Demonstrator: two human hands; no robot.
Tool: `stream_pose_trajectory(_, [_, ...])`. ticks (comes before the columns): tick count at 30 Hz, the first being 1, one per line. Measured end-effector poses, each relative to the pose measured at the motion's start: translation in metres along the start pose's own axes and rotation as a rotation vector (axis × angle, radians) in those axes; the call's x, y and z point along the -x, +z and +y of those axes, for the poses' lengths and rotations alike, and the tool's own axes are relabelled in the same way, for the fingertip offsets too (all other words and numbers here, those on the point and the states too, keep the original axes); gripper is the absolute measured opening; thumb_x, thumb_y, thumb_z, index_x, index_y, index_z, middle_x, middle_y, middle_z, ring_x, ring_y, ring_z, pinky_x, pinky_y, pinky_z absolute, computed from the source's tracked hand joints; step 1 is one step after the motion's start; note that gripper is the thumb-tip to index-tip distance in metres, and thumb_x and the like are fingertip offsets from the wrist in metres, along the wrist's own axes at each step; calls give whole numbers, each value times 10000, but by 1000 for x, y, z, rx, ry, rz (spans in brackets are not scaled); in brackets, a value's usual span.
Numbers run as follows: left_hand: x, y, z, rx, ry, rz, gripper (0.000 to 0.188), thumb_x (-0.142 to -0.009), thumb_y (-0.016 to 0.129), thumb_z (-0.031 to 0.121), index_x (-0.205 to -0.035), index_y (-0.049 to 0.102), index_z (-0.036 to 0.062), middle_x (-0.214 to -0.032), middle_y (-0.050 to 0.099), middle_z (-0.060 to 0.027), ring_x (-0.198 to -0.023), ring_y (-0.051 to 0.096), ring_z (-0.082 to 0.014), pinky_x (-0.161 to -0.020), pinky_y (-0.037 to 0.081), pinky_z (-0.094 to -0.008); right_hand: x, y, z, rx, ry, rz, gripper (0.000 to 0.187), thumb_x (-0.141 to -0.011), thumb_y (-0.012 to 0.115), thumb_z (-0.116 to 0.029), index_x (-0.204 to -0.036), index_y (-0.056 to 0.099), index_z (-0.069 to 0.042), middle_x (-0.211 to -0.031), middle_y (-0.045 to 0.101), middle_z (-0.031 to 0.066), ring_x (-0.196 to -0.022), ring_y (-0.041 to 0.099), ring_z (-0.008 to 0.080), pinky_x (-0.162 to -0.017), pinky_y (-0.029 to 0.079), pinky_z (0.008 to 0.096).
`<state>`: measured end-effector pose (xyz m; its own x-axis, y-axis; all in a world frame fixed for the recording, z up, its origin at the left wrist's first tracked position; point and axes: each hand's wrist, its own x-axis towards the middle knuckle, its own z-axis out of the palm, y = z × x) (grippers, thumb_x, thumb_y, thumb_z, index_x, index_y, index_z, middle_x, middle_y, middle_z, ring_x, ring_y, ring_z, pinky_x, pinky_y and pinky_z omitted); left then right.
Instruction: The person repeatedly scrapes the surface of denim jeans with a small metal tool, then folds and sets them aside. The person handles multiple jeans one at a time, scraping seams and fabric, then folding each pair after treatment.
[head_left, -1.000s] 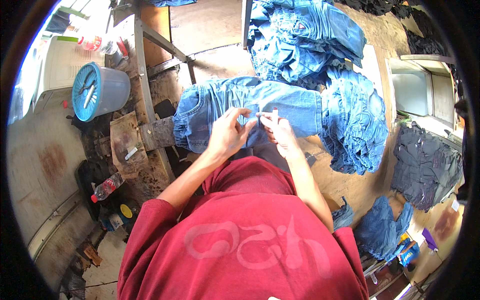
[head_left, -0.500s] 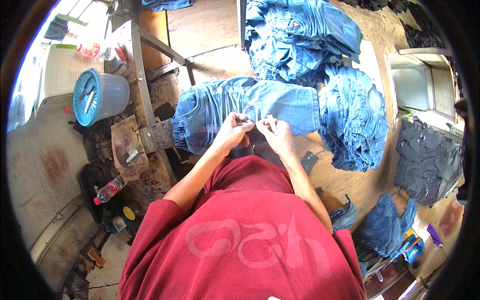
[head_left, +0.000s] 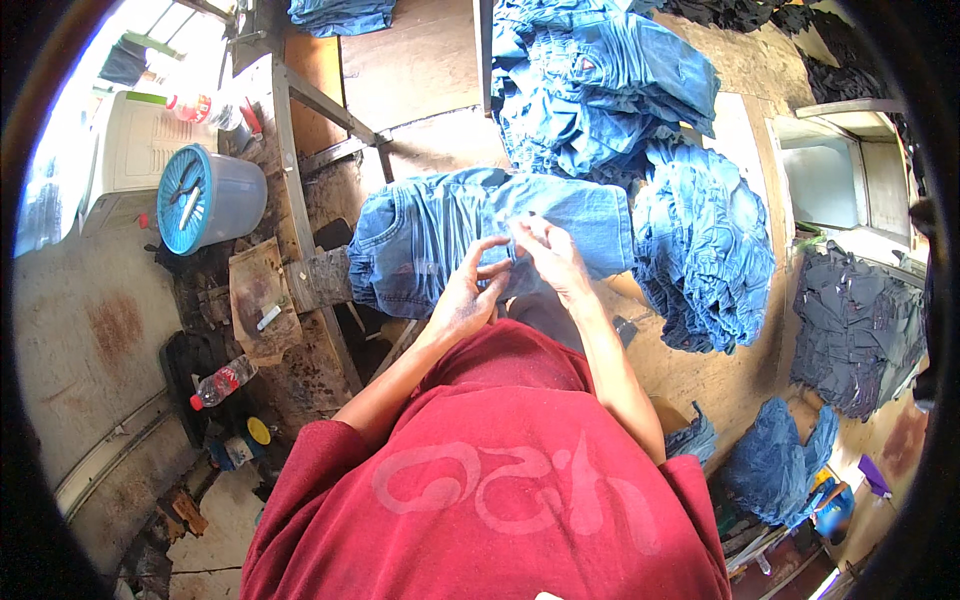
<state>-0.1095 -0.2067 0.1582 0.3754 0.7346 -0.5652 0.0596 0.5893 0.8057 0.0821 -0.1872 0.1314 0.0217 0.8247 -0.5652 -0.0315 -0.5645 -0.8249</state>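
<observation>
A pair of blue denim jeans (head_left: 440,215) lies across a narrow board in front of me, its elastic waist to the left and a leg end to the right. Over its near side, my left hand (head_left: 470,295) has its fingers curved and spread apart. My right hand (head_left: 555,262) is close beside it above the denim, thumb and fingertips drawn together. Anything between those right fingertips is too small to make out. The fingertips of both hands nearly meet.
Piled denim (head_left: 600,90) rises behind the jeans, with more bunched denim (head_left: 705,245) at their right. Dark garments (head_left: 860,325) lie far right. At left are a lidded plastic bucket (head_left: 230,200), a wooden frame (head_left: 290,160) and a bottle (head_left: 225,382). A blue bag (head_left: 765,460) sits lower right.
My hands were pinched together at the fingertips. The left hand has lowered slightly and its fingers have spread; the right fingers have shifted up a little. The jeans remain in place on the board.
</observation>
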Motion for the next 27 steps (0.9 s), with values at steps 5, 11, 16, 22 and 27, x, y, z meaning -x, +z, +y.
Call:
stream_pose_trajectory(5, [2, 0, -4, -83, 14, 36, 285, -1078, 611, 54, -1297, 429, 55, -1376, 687, -275, -611, 666, -149, -565, 526, -322, -12, 0, 2, 205, -116, 39, 328, -995, 777, -357, -1106, 797, -49, -874, 755, 74, -796, 657, 130, -744, 529, 331])
stream_pose_trajectory(11, [6, 2, -16, -408, 174, 29, 393, -1016, 691, 83, -1287, 409, 40, -1385, 676, -304, -815, 784, -314, -770, 563, -460, -30, -22, 16, 103, -158, -147, 307, -989, 777, -308, -1093, 749, -20, -835, 742, 70, -781, 665, 148, -738, 539, 363])
stream_pose_trajectory(16, [-2, 2, -17, 190, -124, 99, 455, -1054, 667, 93, -1425, 433, -30, -1454, 654, -217, -606, 615, -120, -550, 545, -289, -53, -78, -4, 292, -380, 380, 280, -1046, 689, -312, -1115, 715, -41, -813, 761, 66, -771, 695, 175, -761, 547, 353])
stream_pose_trajectory(22, [-35, -13, -9, -6, -225, 73, 252, -1040, 724, 265, -1159, 779, 49, -974, 757, 5, -624, 560, -55, -566, 501, -239, 6, -42, 11, 400, -252, 31, 262, -1045, 701, -273, -1049, 726, -12, -888, 778, 130, -765, 739, 189, -752, 569, 348])
stream_pose_trajectory(27, [-46, -17, -10, -99, -248, 46, 249, -1015, 764, 315, -1093, 778, 79, -896, 744, 32, -639, 575, -43, -526, 467, -240, 18, -1, 32, 414, -194, 87, 268, -1023, 733, -266, -1074, 758, -4, -879, 790, 126, -749, 767, 202, -702, 592, 352])
